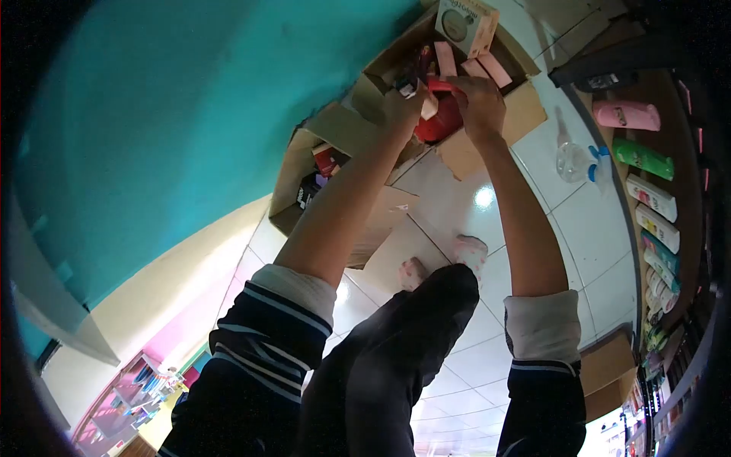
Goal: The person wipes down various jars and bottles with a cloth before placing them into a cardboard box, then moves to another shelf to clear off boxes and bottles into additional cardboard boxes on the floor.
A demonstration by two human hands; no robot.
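Observation:
Both hands reach into the far cardboard box (524, 55) on the floor against the wall. My left hand (402, 110) is closed at the box's near side, by a small dark item with a whitish end (407, 88); what its fingers hold I cannot tell. My right hand (481, 103) curls from the right with its fingers on a red, flat-edged object (442, 85). Below the fingers lies a rounded red item (442, 122). Pink small boxes (496, 70) and a white printed carton (461, 27) stand behind the hands.
A second open cardboard box (285, 179) with small packages sits nearer, beside the teal wall (175, 129). A clear plastic bottle (571, 162) with blue parts lies on the white tiles (601, 236). At right, shelves hold a pink bottle (627, 115), a green bottle (643, 158) and several others.

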